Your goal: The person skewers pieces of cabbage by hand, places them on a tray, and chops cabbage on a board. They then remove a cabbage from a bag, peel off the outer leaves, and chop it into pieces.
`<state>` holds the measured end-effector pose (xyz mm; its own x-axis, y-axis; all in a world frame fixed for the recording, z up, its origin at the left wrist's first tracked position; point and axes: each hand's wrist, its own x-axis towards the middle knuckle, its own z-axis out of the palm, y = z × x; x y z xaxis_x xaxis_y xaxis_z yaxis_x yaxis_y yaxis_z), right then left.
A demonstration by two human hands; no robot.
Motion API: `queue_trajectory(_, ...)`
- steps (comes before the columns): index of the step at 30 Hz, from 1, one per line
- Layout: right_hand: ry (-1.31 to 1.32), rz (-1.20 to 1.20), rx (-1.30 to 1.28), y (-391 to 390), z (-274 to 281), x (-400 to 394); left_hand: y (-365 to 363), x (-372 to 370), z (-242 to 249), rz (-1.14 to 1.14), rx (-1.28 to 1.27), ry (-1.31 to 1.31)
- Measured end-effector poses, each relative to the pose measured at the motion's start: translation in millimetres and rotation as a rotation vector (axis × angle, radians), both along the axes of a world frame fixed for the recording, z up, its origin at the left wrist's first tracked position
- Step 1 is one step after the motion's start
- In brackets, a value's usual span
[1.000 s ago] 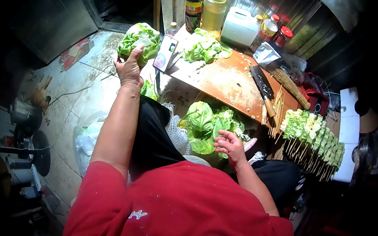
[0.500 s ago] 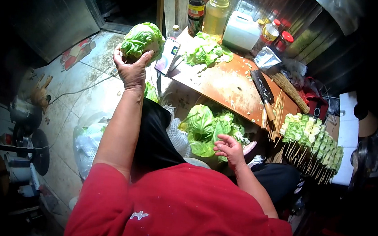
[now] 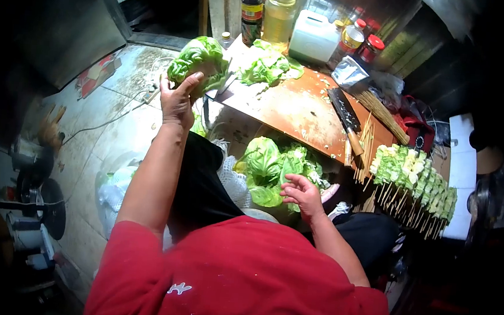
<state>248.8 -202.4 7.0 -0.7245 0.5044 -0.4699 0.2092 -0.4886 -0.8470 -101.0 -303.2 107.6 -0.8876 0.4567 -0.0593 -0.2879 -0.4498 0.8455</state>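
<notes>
My left hand [image 3: 178,100] grips a lettuce head [image 3: 197,63] from below, the thumb pressed on its right side. It is held up at the left end of the wooden board [image 3: 309,114], in front of a phone [image 3: 228,84] that is mostly hidden. Low in the middle, my right hand [image 3: 302,195] hovers with its fingers apart and holds nothing. Just beyond it lie loose lettuce leaves [image 3: 263,161] below the board's edge. More torn leaves [image 3: 266,63] are heaped on the back of the board.
A cleaver [image 3: 344,114] and bare bamboo skewers [image 3: 365,146] lie on the board's right side. Loaded vegetable skewers [image 3: 415,181] stand in rows farther right. Along the back are a dark sauce bottle [image 3: 252,16], a jar [image 3: 278,19] and a white jug [image 3: 314,37].
My left hand has shifted a little right and down with the lettuce head, which is tilted differently and now covers most of the phone. My right hand has barely moved; the view has shifted slightly.
</notes>
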Motion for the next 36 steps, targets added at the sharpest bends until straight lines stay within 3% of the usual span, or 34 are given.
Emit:
queue_trajectory(2, 0.024, -0.006, -0.002, 2, 3, -1, 3, 15, -4, -0.12, 0.001, -0.03)
queue_trajectory(5, 0.07, -0.027, -0.006, 4, 16, -4, 7, 37, -9, -0.486, 0.135, -0.043)
queue_trajectory(6, 0.08, -0.021, 0.011, 6, 15, -3, 6, 37, -39, -0.569, 0.16, -0.164)
queue_trajectory(10, 0.178, -0.024, 0.143, 11, 30, -6, 0, 110, -35, -0.586, -0.008, -0.348)
queue_trajectory(13, 0.255, -0.06, 0.112, 12, 33, -6, -3, 122, -41, -0.791, -0.127, -0.213)
queue_trajectory(19, 0.267, -0.052, 0.143, 4, 30, -5, -4, 144, -48, -0.846, -0.235, -0.182)
queue_trajectory(21, 0.165, -0.079, 0.361, 4, 17, -3, -1, 146, -53, -0.868, -0.228, -0.131)
queue_trajectory(29, 0.151, -0.095, 0.415, -1, 14, -6, 7, 154, -55, -0.794, -0.335, -0.088)
queue_trajectory(34, 0.149, -0.164, 0.452, -1, 10, -5, 7, 153, -69, -0.772, -0.403, 0.21)
queue_trajectory(36, 0.163, -0.179, 0.438, 0, 6, -6, 7, 154, -63, -0.774, -0.391, 0.147)
